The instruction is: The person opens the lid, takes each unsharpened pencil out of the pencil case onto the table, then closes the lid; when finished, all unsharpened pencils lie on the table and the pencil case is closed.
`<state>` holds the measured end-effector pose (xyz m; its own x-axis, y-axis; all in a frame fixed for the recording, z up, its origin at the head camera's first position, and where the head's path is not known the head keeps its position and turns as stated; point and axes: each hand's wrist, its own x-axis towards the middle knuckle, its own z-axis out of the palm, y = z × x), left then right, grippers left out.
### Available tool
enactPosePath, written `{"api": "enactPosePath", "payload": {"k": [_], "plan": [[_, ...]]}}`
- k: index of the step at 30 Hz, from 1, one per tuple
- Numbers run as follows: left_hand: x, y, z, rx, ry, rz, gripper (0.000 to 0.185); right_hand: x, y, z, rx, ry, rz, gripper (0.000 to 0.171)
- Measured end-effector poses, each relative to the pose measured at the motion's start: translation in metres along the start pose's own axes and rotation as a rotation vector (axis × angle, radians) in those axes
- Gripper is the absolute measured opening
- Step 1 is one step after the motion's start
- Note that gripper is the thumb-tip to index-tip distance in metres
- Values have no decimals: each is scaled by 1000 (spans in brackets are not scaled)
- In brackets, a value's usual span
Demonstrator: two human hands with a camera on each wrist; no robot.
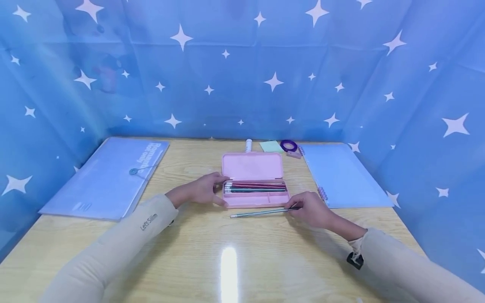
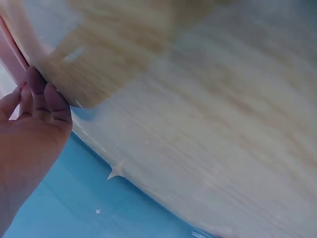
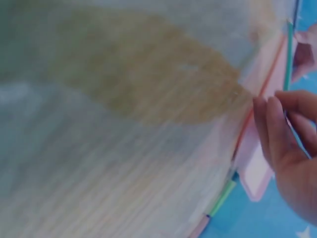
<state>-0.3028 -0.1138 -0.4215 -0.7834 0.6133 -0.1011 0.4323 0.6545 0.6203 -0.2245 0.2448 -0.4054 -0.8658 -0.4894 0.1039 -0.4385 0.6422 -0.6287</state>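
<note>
A: Starting with the biggest thing, the wooden table (image 1: 212, 248) is carrying an open pink pencil case (image 1: 254, 185) at its middle, with a blue folder (image 1: 110, 176) to the left and a spiral notebook (image 1: 341, 174) to the right. What are the hands doing?

B: The left hand (image 1: 204, 190) is steadying the case, its fingers curling against the case's left end. The right hand (image 1: 312, 208) is pinching 1 end of a green pencil (image 1: 261, 213), which is lying on the table just in front of the case, parallel to its front wall.

A: And doing this step well?

B: I'm judging that the left hand should be keeping the case pressed still while the right is lifting the pencil level, clearing the front wall and lining it up with the pencils in the tray (image 1: 254, 187) (several are lying there side by side already). A tilted pencil could be catching the rim.

A: What are the wrist views adding?

B: The left wrist view is showing fingertips (image 2: 47, 96) touching a pink edge, close up, which the head view shows only small. The right wrist view is blurred, yet it is showing the fingers (image 3: 275, 124) by the thin green shaft (image 3: 288, 59). Only the head view is showing the sticky notes (image 1: 271, 146) and the purple tape roll (image 1: 289, 145) at the back.
</note>
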Motion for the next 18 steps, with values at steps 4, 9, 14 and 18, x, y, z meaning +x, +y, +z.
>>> {"api": "enactPosePath", "payload": {"k": [4,9,14,18], "plan": [[0,3,-3,4,-16,7,98,-2,0,1,2,20,9,11],[0,4,-3,13,-49,14,98,-6,3,-2,50,-18,35,10],[1,6,-3,47,-73,20,97,-9,6,-2,62,7,67,7],[1,7,-4,66,-79,35,96,-9,9,2,48,26,48,1]]}}
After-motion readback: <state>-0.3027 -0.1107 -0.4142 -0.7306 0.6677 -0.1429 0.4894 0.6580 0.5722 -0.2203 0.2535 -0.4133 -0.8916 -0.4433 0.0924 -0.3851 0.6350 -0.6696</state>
